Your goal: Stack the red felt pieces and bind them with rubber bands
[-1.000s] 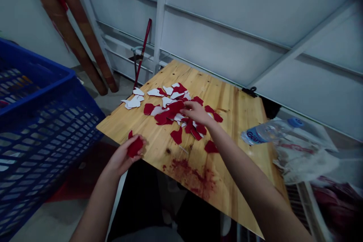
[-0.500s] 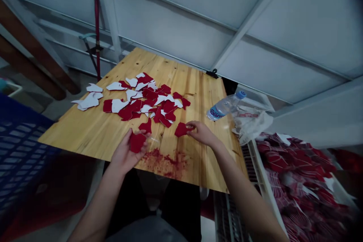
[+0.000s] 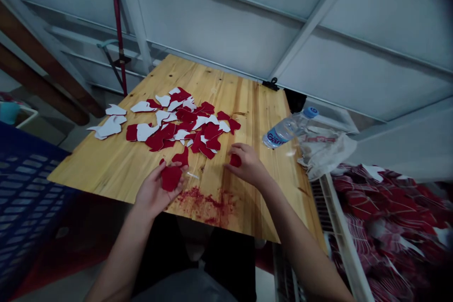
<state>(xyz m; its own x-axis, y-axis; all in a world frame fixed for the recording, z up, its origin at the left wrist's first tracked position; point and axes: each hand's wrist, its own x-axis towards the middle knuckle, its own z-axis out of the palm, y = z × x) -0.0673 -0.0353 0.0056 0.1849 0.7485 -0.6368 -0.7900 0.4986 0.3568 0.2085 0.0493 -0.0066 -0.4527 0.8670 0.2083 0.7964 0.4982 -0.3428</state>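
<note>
Patch (image 3: 171, 178) of red rests in our left hand (image 3: 153, 190), fingers curled round it; rightward and apart, our right hand (image 3: 248, 165) pinches a red scrap (image 3: 235, 160) over the bench (image 3: 255, 104). Beyond our left hand, leftward of our right, lies the pile (image 3: 186, 115).

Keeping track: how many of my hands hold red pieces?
2: left hand, by the table's front edge; right hand, right of the pile. Each may hide extras.
</note>
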